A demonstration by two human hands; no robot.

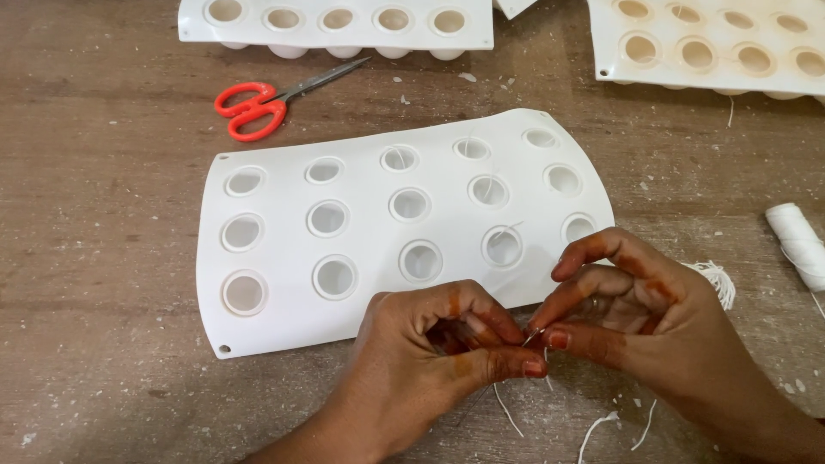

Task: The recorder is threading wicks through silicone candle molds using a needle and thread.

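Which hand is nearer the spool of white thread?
Right. The right hand lies just left of the spool of white thread at the table's right edge; the left hand sits farther off, beyond the right hand.

We take this for a small craft workshop: a worn wooden surface (103,172) flecked with wax crumbs carries white silicone moulds (378,223), red-handled scissors (258,107) and a spool of white thread (799,245).

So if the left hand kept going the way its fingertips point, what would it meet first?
Almost at once the right hand: the left hand points rightward, fingertips already meeting over a needle and white thread.
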